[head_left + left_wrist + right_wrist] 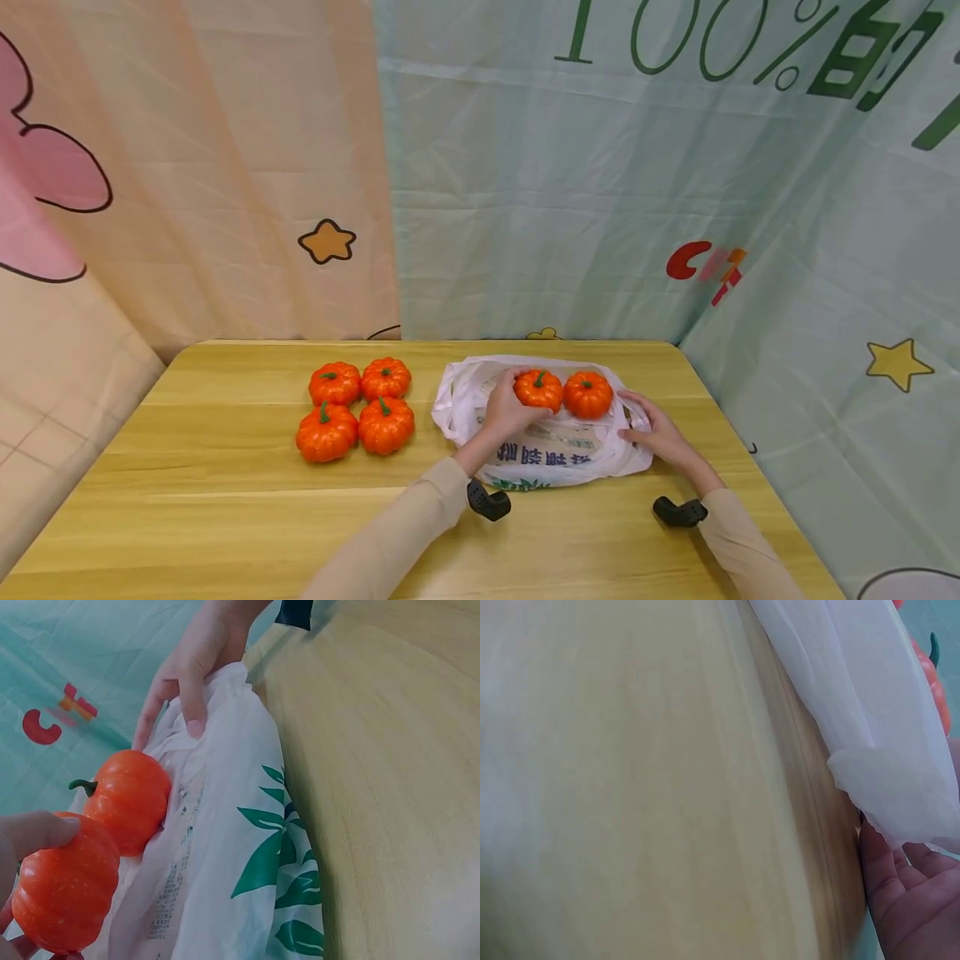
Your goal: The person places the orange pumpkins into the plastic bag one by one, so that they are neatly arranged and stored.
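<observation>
Head view alone shows four pumpkins (367, 422) at ten o'clock on the surface (225, 517), printed curtain (525, 208) at twelve; left grip (508, 410) holds a fifth pumpkin (542, 388), right grip (662, 434) the white bag (551, 446).

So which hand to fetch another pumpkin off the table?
Probably the left hand, after releasing its pumpkin: it's nearer the four loose pumpkins; the right hand, farther off, grips the bag.

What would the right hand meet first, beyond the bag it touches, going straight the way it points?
Probably the nearest orange pumpkin, past the white plastic bag; the depth between is unclear.
</observation>
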### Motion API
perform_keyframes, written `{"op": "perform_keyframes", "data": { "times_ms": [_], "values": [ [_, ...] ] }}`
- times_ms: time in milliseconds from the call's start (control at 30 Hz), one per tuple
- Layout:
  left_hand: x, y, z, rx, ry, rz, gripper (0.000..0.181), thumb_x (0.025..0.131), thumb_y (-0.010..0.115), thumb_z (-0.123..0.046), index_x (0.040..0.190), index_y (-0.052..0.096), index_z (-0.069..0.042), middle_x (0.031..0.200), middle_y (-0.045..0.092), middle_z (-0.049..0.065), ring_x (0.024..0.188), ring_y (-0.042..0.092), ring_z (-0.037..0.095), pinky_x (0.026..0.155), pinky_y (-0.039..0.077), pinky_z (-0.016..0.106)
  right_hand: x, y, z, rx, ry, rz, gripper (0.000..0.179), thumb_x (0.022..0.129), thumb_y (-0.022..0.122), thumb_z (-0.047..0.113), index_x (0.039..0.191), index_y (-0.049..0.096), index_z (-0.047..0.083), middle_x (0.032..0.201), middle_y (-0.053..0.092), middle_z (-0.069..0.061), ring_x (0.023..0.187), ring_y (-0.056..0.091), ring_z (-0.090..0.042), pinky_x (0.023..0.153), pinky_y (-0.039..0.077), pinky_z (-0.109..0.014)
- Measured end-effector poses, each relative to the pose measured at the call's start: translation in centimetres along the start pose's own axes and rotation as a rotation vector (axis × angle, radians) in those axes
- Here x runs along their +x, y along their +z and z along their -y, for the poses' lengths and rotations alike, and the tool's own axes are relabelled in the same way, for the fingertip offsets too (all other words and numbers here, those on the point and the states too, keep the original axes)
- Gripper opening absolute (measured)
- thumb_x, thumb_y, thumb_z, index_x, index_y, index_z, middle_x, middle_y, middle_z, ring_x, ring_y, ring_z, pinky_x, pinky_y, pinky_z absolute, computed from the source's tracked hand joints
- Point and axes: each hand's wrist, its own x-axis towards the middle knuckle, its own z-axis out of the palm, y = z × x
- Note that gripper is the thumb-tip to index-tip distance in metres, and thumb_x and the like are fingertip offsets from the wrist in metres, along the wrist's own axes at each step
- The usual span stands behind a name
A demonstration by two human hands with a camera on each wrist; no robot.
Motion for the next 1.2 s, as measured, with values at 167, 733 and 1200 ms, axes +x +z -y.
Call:
{"op": "perform_keyframes", "data": {
  "times_ms": [167,733,1200],
  "values": [
    [0.4,0.4,0.5,-0.022,-0.024,-0.005,0.072,0.07,0.085,-0.014,0.132,0.049,-0.012,0.132,0.055,0.012,0.12,0.055,0.031,0.101,0.048,0.045,0.0,0.0,0.1,0.007,-0.003,0.001,0.066,0.085,0.067,0.001,0.143,0.034,-0.004,0.153,0.02,-0.031,0.141,0.014,-0.049,0.11,0.01,-0.069],
    [0.9,1.3,1.4,-0.021,-0.003,-0.021,0.07,0.071,0.083,-0.01,0.131,0.049,-0.008,0.133,0.054,0.013,0.121,0.053,0.032,0.104,0.045,0.047,0.2,0.1,-0.2,-0.005,0.009,0.007,0.067,0.085,0.067,0.001,0.143,0.034,-0.004,0.153,0.02,-0.031,0.141,0.014,-0.05,0.111,0.01,-0.069],
    [1.1,1.3,1.6,-0.015,-0.004,-0.048,0.071,0.07,0.081,-0.001,0.132,0.046,-0.004,0.133,0.051,0.016,0.124,0.049,0.033,0.107,0.042,0.047,0.1,-0.1,0.0,0.002,0.011,0.002,0.066,0.086,0.067,0.003,0.143,0.034,-0.002,0.154,0.018,-0.03,0.142,0.012,-0.05,0.11,0.01,-0.07]
  ]
}}
